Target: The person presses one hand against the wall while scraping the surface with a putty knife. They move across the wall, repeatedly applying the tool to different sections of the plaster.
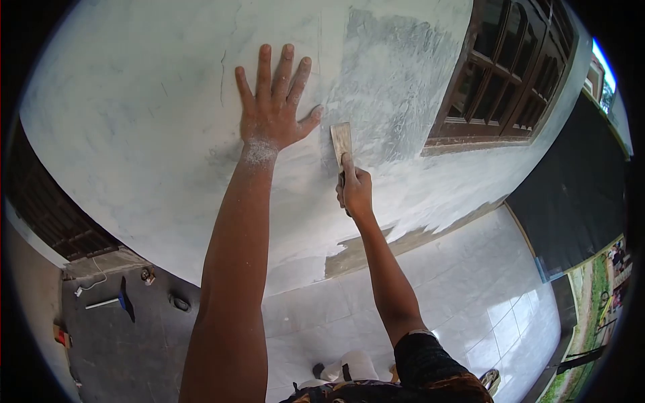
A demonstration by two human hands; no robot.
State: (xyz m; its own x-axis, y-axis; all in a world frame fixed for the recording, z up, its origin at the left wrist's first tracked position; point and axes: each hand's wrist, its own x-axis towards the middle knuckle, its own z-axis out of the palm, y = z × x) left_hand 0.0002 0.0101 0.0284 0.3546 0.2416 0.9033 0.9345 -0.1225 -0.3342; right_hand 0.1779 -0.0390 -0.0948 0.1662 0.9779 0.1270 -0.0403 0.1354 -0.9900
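The left hand (272, 111) lies open and flat on the grey plastered wall (134, 134). At its 4 o'clock, the right hand (354, 191) grips a putty knife (341, 142), blade against the wall. A wooden window (510, 67) is at 2 o'clock; white floor tiles (470, 295) lie below.

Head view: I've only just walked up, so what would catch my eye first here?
Most likely the left hand, spread flat with fingers apart on the pale wall near the top of the view, its wrist dusted white. Just right of it, the right hand grips a scraper with its blade against the wall, at the edge of a rougher grey patch. A dark wooden window stands at the upper right.
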